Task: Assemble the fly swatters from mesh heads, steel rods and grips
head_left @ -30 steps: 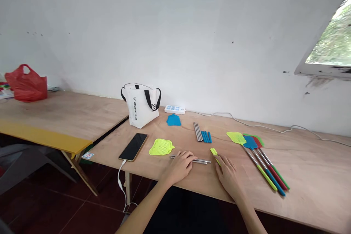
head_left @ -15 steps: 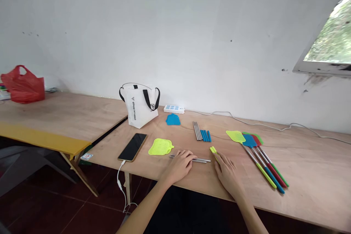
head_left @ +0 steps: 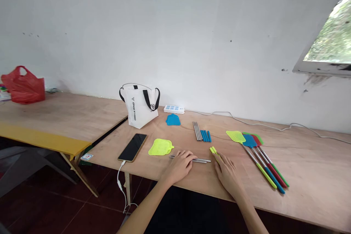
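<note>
My left hand point(head_left: 179, 164) rests palm down on the wooden table point(head_left: 301, 175), its fingers lying flat over thin metal rods point(head_left: 201, 160). My right hand point(head_left: 227, 173) lies flat too, fingertips on yellow-green handle pieces point(head_left: 213, 150). A yellow-green mesh swatter head point(head_left: 161, 147) lies just left of the left hand. Further back lie a blue swatter head point(head_left: 173, 119), a bundle of metal rods point(head_left: 197, 131) and blue handle pieces point(head_left: 205, 135). Several assembled fly swatters point(head_left: 257, 155) lie in a row to the right of my right hand.
A phone point(head_left: 133, 147) on a white cable lies near the table's left front corner. A white tote bag point(head_left: 140, 105) and a power strip point(head_left: 173, 109) stand at the back. A red plastic bag point(head_left: 23, 84) sits on a second table at the left.
The view shifted slightly between the earliest frame and now; both hands stay in the same place on the table.
</note>
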A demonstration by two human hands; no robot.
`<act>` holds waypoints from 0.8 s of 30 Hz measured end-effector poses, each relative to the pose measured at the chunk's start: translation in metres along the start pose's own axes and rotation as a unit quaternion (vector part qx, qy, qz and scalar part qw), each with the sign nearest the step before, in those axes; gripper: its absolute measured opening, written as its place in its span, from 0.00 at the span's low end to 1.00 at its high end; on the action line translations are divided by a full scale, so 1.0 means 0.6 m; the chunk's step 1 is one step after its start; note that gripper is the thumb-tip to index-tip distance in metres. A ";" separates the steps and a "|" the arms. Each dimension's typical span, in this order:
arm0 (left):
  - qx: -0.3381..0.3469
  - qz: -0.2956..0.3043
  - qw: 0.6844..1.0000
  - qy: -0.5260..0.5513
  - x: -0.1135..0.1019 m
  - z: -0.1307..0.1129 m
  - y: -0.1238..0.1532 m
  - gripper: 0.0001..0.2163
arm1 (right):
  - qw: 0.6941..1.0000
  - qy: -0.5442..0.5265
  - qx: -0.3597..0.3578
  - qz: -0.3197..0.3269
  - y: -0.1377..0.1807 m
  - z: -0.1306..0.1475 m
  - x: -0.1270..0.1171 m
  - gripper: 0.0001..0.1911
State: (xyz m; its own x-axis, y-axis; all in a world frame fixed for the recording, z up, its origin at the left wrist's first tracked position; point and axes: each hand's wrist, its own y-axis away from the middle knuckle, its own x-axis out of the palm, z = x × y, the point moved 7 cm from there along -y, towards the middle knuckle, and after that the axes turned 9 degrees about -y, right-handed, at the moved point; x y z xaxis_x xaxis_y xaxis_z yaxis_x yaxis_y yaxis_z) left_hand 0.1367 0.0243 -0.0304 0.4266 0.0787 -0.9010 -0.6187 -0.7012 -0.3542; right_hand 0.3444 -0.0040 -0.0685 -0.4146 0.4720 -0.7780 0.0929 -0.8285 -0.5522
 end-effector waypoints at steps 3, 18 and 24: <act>0.002 0.000 1.000 0.000 0.000 -0.001 0.001 0.17 | 1.000 0.000 0.011 -0.005 0.000 -0.002 0.000 0.25; -0.087 0.003 0.996 0.014 0.012 0.029 -0.005 0.08 | 0.995 0.040 0.088 -0.034 0.005 -0.013 -0.010 0.12; -0.091 -0.004 0.995 0.029 0.017 0.034 -0.003 0.08 | 0.996 -0.018 0.074 -0.038 0.002 -0.022 -0.008 0.13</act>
State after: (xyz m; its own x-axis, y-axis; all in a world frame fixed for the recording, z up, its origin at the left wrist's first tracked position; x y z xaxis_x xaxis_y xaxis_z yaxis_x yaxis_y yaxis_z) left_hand 0.1287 0.0407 -0.0441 0.4717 0.0479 -0.8805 -0.4869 -0.8184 -0.3054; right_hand 0.3584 -0.0032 -0.0696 -0.4477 0.5261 -0.7230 -0.0737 -0.8275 -0.5565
